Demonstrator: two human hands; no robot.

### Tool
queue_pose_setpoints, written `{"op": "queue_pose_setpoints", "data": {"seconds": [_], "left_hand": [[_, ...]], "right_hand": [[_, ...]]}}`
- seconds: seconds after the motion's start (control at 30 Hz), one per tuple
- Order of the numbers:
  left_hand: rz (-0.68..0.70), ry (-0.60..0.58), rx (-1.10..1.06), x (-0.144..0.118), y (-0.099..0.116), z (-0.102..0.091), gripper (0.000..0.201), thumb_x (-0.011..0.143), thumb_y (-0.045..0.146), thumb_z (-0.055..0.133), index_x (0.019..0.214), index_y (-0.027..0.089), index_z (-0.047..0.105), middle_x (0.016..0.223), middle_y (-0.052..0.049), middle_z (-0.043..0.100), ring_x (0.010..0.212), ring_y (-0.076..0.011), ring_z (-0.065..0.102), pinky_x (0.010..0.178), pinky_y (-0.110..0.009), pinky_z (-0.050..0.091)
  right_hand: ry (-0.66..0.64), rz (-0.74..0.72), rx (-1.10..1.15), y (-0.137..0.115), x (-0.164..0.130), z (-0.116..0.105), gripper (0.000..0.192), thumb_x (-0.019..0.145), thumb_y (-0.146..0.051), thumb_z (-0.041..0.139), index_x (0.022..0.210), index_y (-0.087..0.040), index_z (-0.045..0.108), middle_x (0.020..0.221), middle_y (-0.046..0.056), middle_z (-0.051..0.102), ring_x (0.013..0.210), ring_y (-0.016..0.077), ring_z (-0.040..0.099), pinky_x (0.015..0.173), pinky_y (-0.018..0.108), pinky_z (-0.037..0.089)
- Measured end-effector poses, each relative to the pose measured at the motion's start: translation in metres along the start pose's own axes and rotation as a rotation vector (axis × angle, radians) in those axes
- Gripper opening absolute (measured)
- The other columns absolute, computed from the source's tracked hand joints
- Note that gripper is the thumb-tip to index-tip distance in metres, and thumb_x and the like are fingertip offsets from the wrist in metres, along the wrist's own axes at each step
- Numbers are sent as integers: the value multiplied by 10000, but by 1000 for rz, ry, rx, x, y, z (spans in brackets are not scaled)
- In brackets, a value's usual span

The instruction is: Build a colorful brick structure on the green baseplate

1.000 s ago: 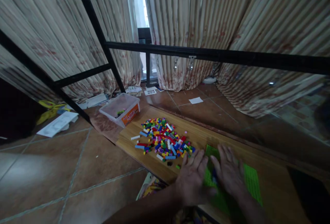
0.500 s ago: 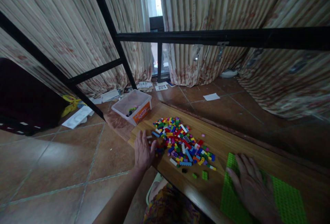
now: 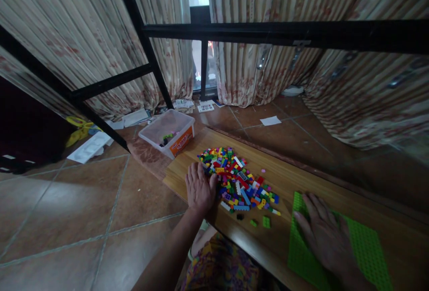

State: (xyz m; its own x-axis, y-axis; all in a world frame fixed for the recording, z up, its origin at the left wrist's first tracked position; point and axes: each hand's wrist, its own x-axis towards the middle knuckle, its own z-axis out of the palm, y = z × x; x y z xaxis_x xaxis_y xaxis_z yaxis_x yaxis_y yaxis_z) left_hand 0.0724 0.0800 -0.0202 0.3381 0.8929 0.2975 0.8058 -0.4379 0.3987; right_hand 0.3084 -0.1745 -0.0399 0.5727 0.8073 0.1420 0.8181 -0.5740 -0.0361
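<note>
Colourful toy bricks (image 3: pixel 243 188) lie in a loose pile on the wooden bench (image 3: pixel 278 175). At the pile's left edge rests my left hand (image 3: pixel 201 188), thumb apart from its fingers, palm down against the bricks; what lies beneath it is hidden. A green studded baseplate (image 3: pixel 367 248) lies to the right on the bench. My right hand (image 3: pixel 326 233) is spread flat on it, fingers stretched out. Between the pile and the baseplate, near the front edge, sit a green brick (image 3: pixel 266 222), a smaller green brick (image 3: pixel 254 223) and a black piece (image 3: pixel 240 216).
A clear plastic box (image 3: pixel 167 130) with an orange label stands past the bench's left end, a few bricks inside. Black metal rails (image 3: pixel 268 34) cross in front of long curtains (image 3: pixel 251 74). Papers (image 3: pixel 271 120) lie on the tiled floor (image 3: pixel 150 210).
My left hand has moved right, pushing against the left side of the brick pile. My right hand stays on the baseplate. The view has shifted slightly.
</note>
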Motion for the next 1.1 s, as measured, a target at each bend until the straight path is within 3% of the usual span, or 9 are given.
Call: {"op": "queue_pose_setpoints", "data": {"seconds": [0.17,0.3,0.5,0.6,0.7,0.77,0.87,1.0,1.1], "left_hand": [[-10,-26,-137,5,16,6,623,938,501,339,1391,76,379,1446,-244,388,1382,-340,312,1108,-560,282],[12,-22,-285,7,13,5,570,955,465,315,1384,99,388,1450,-218,382,1381,-301,317,1122,-516,289],[19,38,-352,24,-16,-6,490,954,428,321,1343,153,435,1443,-179,396,1368,-276,343,1121,-481,312],[59,97,-284,50,-34,-10,464,937,403,339,1278,118,470,1379,-198,451,1335,-286,378,1111,-483,317],[50,70,-254,81,-47,-8,442,908,369,328,1194,86,511,1241,-206,544,1233,-292,471,1054,-479,375],[36,44,-235,97,-53,-6,401,883,336,334,1124,96,546,1151,-188,591,1173,-297,509,1025,-486,396],[47,15,-214,112,-59,-1,372,875,297,324,1053,102,586,1098,-179,617,1125,-305,537,1003,-489,415],[7,11,-156,120,-67,6,360,814,208,392,1078,95,610,1107,-175,628,1097,-325,546,991,-516,422],[26,7,-95,122,-69,10,396,787,161,401,1103,68,621,1099,-185,629,1091,-324,548,985,-500,432]], "right_hand": [[0,16,6,-3,2,-4,630,948,-513,217,1465,-160,288,1508,124,366,1393,294,295,1092,562,260],[7,18,31,-4,3,-6,602,953,-494,252,1456,-168,309,1493,129,388,1381,296,315,1079,560,280],[61,33,106,-5,5,-8,569,949,-479,317,1427,-174,363,1453,137,440,1354,290,358,1080,562,280],[119,42,213,-3,6,-12,529,958,-453,327,1392,-163,414,1418,134,480,1324,274,400,1072,529,319],[244,68,341,-9,5,-23,469,962,-428,349,1312,-159,508,1331,134,554,1265,261,463,1056,486,366],[337,72,405,-23,-2,-36,402,959,-392,382,1248,-181,565,1263,118,599,1221,253,500,1052,479,382],[376,-29,482,-63,-19,-53,330,943,-294,441,1238,-232,574,1228,85,627,1205,240,519,1032,478,415],[325,-181,623,-123,-49,-56,291,914,-191,488,1183,-242,588,1167,70,656,1145,215,558,980,448,470],[269,-181,703,-147,-65,-49,278,898,-148,505,1148,-235,591,1081,66,679,1032,206,603,897,406,511]]}}
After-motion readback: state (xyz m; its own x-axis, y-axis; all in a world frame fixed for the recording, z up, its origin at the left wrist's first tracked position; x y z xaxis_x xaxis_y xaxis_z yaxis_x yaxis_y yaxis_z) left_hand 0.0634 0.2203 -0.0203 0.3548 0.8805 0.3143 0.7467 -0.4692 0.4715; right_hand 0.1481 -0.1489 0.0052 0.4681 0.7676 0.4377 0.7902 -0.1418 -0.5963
